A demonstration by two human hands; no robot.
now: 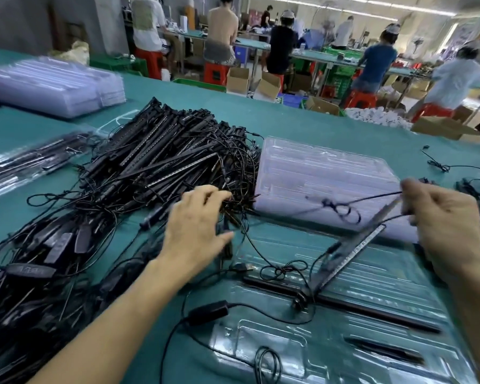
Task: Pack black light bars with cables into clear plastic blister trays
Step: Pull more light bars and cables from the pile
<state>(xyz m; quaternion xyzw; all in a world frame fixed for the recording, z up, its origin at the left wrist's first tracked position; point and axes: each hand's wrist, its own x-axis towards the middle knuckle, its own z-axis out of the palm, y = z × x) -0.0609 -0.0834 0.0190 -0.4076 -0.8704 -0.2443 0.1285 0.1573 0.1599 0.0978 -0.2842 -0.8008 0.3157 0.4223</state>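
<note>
On my screen the blister tray (pixel 385 275) is clear glossy plastic; the light bars (pixel 155 151) look matt black, probably plastic; the counter (pixel 302 120) has a matt teal cover.

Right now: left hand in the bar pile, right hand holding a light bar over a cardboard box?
No box: head view shows the right hand holding the light bar over a clear blister tray. Left hand is in the bar pile.

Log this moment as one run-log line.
left hand: touching pile | right hand: holds bar tilted over tray | another bar: in tray
</note>
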